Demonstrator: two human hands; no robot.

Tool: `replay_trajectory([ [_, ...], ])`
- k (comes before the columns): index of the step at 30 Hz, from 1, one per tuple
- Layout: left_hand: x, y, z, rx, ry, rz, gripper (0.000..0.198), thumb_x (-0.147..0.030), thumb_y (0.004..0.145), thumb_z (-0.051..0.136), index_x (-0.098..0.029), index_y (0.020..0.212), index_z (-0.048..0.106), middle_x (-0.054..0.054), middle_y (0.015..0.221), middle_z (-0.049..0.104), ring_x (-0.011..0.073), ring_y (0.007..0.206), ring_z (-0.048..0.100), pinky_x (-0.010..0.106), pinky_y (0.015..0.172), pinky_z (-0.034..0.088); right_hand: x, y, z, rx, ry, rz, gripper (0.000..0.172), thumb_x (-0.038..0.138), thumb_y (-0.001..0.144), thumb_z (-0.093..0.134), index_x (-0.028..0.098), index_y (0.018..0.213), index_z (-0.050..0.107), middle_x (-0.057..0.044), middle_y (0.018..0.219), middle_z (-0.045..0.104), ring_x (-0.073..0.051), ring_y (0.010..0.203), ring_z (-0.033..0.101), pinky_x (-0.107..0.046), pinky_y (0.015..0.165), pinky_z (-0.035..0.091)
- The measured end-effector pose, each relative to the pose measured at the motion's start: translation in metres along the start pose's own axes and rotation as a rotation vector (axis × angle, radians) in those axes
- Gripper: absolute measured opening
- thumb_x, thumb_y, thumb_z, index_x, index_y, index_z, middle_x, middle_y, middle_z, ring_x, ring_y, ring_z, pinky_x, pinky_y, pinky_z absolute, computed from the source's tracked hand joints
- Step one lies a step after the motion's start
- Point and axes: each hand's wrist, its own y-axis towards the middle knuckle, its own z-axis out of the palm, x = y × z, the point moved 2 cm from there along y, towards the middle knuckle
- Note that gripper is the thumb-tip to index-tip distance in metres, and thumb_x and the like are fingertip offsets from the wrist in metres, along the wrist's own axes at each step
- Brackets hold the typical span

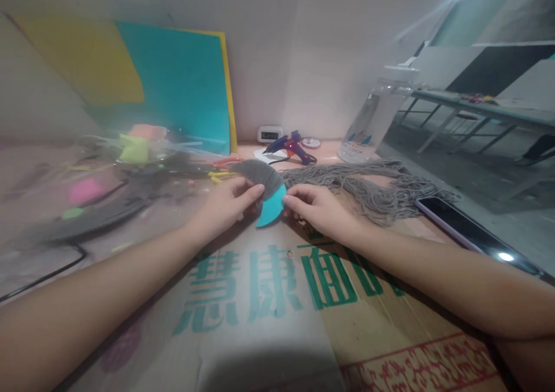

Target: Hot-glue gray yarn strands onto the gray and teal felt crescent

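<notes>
A curved, crescent-like teal piece [272, 206] is held up over the cardboard, its far part covered with rows of grey yarn [260, 175]. My left hand [236, 201] grips it from the left, thumb on top where yarn meets bare teal. At the right edge, my right hand [310, 207] has thumb and fingers pinched together on the piece; whether a strand lies between them I cannot make out. Behind my right hand spreads a loose hank of grey yarn [364, 184]. A dark blue glue gun [292, 147] with a lit red light stands beyond the piece.
Cardboard with green lettering [273, 288] covers the table. A clear bottle [368, 120] and a phone [472, 230] are on the right. On the left lie blurred colored scraps [141, 143] and a black cable [65, 267]. Teal and yellow sheets [182, 85] lean against the wall near a small white clock [269, 134].
</notes>
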Motion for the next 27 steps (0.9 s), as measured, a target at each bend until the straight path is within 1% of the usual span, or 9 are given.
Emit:
replay_trajectory([
  [5, 0.002, -0.001, 0.003, 0.05, 0.001, 0.04, 0.036, -0.05, 0.089, 0.052, -0.018, 0.074, 0.054, -0.003, 0.061, 0.055, 0.0095, 0.051, 0.049, 0.02, 0.047, 0.037, 0.003, -0.002, 0.001, 0.0, 0.045, 0.04, 0.022, 0.033, 0.087, 0.056, 0.017, 0.074, 0.061, 0.0, 0.066, 0.065, -0.01, 0.056, 0.055, -0.023, 0.054, 0.043],
  [9, 0.002, -0.001, 0.007, 0.138, -0.043, 0.093, 0.025, -0.043, 0.085, 0.061, -0.019, 0.09, 0.057, -0.002, 0.072, 0.057, 0.0105, 0.057, 0.052, 0.021, 0.05, 0.04, 0.004, -0.003, 0.0, -0.018, 0.062, 0.05, 0.022, 0.034, 0.088, 0.056, 0.016, 0.075, 0.062, -0.001, 0.068, 0.067, -0.009, 0.055, 0.056, -0.022, 0.053, 0.044],
  [13, 0.003, 0.0, 0.007, 0.096, 0.014, 0.148, 0.02, -0.035, 0.084, 0.062, -0.019, 0.092, 0.056, 0.0, 0.08, 0.061, 0.0133, 0.067, 0.056, 0.023, 0.057, 0.043, 0.006, -0.005, 0.0, 0.011, 0.043, 0.037, 0.022, 0.033, 0.088, 0.056, 0.016, 0.075, 0.062, -0.001, 0.068, 0.066, -0.009, 0.055, 0.055, -0.022, 0.052, 0.043],
  [15, 0.004, 0.001, 0.006, 0.069, 0.027, 0.164, 0.016, -0.033, 0.085, 0.06, -0.019, 0.092, 0.056, 0.0, 0.08, 0.06, 0.0144, 0.07, 0.056, 0.023, 0.06, 0.043, 0.006, -0.005, -0.001, -0.035, 0.039, -0.002, 0.021, 0.034, 0.087, 0.057, 0.017, 0.075, 0.058, 0.002, 0.063, 0.06, -0.009, 0.053, 0.054, -0.022, 0.051, 0.042],
  [17, 0.004, 0.002, 0.006, 0.055, 0.016, 0.186, 0.014, -0.031, 0.086, 0.058, -0.018, 0.092, 0.056, 0.0, 0.08, 0.059, 0.0148, 0.073, 0.056, 0.024, 0.062, 0.043, 0.005, -0.006, -0.003, -0.142, 0.075, -0.055, 0.02, 0.036, 0.087, 0.059, 0.02, 0.078, 0.052, 0.004, 0.061, 0.054, -0.009, 0.051, 0.051, -0.022, 0.049, 0.041],
  [20, 0.003, 0.002, 0.006, 0.063, -0.022, 0.204, 0.015, -0.029, 0.086, 0.057, -0.018, 0.096, 0.058, 0.001, 0.085, 0.061, 0.0158, 0.077, 0.057, 0.027, 0.068, 0.045, 0.003, -0.004, -0.005, -0.226, 0.169, -0.117, 0.018, 0.032, 0.085, 0.062, 0.022, 0.092, 0.048, 0.003, 0.075, 0.057, -0.009, 0.053, 0.053, -0.024, 0.049, 0.045],
  [22, 0.002, 0.002, 0.007, 0.102, -0.059, 0.208, 0.019, -0.028, 0.086, 0.057, -0.017, 0.102, 0.06, 0.003, 0.097, 0.065, 0.0177, 0.087, 0.06, 0.029, 0.075, 0.046, 0.001, -0.002, -0.004, -0.187, 0.238, -0.125, 0.023, 0.03, 0.084, 0.062, 0.023, 0.102, 0.049, -0.002, 0.097, 0.061, -0.009, 0.058, 0.058, -0.026, 0.054, 0.051],
  [24, 0.0, 0.001, 0.007, 0.13, -0.074, 0.209, 0.022, -0.028, 0.085, 0.057, -0.018, 0.105, 0.061, 0.004, 0.104, 0.067, 0.0193, 0.094, 0.061, 0.03, 0.081, 0.047, -0.001, 0.001, -0.002, -0.126, 0.303, -0.108, 0.027, 0.029, 0.084, 0.061, 0.023, 0.107, 0.051, -0.005, 0.109, 0.06, -0.01, 0.065, 0.061, -0.028, 0.059, 0.055],
  [27, 0.001, 0.0, 0.007, 0.132, -0.041, 0.177, 0.021, -0.032, 0.085, 0.058, -0.018, 0.1, 0.063, 0.004, 0.1, 0.067, 0.0192, 0.089, 0.062, 0.03, 0.077, 0.047, -0.005, 0.004, -0.001, -0.078, 0.324, -0.083, 0.024, 0.029, 0.085, 0.059, 0.02, 0.106, 0.054, -0.002, 0.088, 0.063, -0.012, 0.067, 0.061, -0.028, 0.063, 0.054],
])
